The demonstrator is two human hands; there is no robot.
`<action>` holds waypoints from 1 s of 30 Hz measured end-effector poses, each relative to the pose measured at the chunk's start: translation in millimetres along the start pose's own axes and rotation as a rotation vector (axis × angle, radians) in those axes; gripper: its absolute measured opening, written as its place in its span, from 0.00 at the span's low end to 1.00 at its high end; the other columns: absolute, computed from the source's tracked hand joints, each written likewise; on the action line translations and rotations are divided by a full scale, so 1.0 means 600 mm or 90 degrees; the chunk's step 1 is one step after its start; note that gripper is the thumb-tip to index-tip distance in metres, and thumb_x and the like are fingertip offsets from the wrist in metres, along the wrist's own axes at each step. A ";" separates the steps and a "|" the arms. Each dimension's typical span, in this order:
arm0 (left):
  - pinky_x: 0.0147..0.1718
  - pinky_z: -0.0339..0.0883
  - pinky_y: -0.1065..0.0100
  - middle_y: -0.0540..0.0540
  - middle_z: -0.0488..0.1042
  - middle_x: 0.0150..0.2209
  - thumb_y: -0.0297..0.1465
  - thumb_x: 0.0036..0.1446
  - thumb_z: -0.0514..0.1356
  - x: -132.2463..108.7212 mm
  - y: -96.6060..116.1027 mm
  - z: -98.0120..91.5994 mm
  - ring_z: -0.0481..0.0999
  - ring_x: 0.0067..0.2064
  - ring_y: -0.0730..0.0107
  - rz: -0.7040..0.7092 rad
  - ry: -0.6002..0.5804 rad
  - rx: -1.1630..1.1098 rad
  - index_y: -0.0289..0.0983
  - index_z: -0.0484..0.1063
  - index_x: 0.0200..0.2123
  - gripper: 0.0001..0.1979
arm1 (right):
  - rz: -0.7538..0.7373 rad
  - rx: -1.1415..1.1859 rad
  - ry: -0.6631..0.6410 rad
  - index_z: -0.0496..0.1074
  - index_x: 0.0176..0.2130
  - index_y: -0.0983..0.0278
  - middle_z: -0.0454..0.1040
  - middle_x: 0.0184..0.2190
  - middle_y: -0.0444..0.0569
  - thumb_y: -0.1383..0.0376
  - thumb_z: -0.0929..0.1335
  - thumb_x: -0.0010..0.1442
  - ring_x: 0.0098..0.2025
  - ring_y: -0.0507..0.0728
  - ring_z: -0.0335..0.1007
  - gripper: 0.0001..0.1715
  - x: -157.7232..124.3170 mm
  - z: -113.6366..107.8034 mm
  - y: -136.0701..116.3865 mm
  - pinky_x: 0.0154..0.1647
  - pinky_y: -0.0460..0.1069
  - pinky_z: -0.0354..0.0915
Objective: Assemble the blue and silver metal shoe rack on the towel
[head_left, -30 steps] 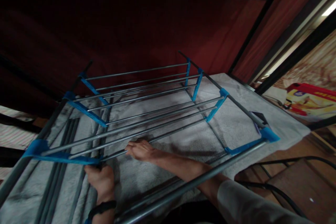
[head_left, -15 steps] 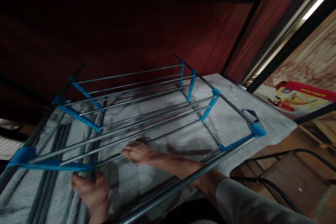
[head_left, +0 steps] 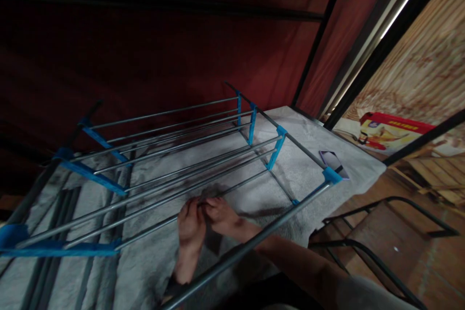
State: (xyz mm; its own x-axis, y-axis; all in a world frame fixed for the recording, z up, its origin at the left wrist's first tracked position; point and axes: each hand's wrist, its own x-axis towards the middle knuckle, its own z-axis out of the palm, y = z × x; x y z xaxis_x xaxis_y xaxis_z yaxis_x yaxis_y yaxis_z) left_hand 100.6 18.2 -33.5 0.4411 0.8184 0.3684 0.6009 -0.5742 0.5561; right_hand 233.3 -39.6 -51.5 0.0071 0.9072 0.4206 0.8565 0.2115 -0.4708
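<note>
A rack of grey metal tubes (head_left: 189, 187) joined by blue plastic connectors (head_left: 92, 177) lies across a bed-like surface covered in pale fluffy cloth (head_left: 286, 186). My left hand (head_left: 191, 225) is closed around the low near rod (head_left: 147, 232) of the rack, close to its middle. Right beside it, my right hand (head_left: 221, 215) is closed on the same rod, the two hands almost touching. My right forearm passes under the thick front tube (head_left: 261, 235). Fingertips and the stretch of rod between the hands are partly hidden.
Loose dark tubes (head_left: 54, 244) lie on the cloth at left. A phone-like flat object (head_left: 332, 162) rests beyond the rack's right end. A metal-framed chair (head_left: 392, 235) stands at right, and a red and yellow box (head_left: 397, 131) is behind. Dark red fabric (head_left: 174, 53) hangs at the back.
My left hand has moved right, from beside the left blue connector to the rod's middle, and closed there. My right hand has shifted slightly right along the rod. The view has turned slightly right.
</note>
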 end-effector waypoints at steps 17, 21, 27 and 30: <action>0.61 0.63 0.56 0.38 0.73 0.53 0.21 0.69 0.50 0.119 0.236 0.222 0.69 0.59 0.56 0.185 -0.347 0.091 0.36 0.73 0.50 0.15 | 0.462 0.215 0.418 0.73 0.59 0.66 0.77 0.57 0.56 0.65 0.61 0.48 0.61 0.64 0.70 0.39 -0.146 -0.191 0.285 0.71 0.62 0.60; 0.56 0.68 0.61 0.41 0.73 0.55 0.23 0.72 0.48 0.120 0.235 0.222 0.70 0.59 0.59 0.165 -0.349 0.072 0.38 0.72 0.51 0.15 | 0.500 0.219 0.406 0.75 0.58 0.69 0.78 0.57 0.60 0.64 0.61 0.49 0.60 0.68 0.72 0.39 -0.143 -0.185 0.287 0.69 0.64 0.62; 0.52 0.69 0.64 0.43 0.76 0.53 0.22 0.72 0.47 0.116 0.236 0.218 0.77 0.53 0.64 0.144 -0.381 0.040 0.38 0.70 0.51 0.15 | 0.502 0.209 0.380 0.76 0.59 0.68 0.78 0.57 0.58 0.64 0.61 0.53 0.59 0.66 0.74 0.37 -0.149 -0.190 0.285 0.68 0.63 0.64; 0.52 0.68 0.65 0.43 0.76 0.52 0.22 0.72 0.47 0.117 0.235 0.217 0.77 0.54 0.64 0.141 -0.384 0.039 0.38 0.70 0.50 0.14 | 0.480 0.200 0.372 0.75 0.60 0.67 0.77 0.59 0.57 0.64 0.60 0.54 0.60 0.64 0.74 0.37 -0.150 -0.193 0.280 0.69 0.62 0.64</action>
State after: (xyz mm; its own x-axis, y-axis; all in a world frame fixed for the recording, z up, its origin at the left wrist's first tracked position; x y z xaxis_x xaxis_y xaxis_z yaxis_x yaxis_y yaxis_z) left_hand 302.8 -8.4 -26.1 0.8457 0.5332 -0.0240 0.4814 -0.7427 0.4654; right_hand 436.6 -128.1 -78.6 0.8166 0.5402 0.2031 0.3492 -0.1822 -0.9192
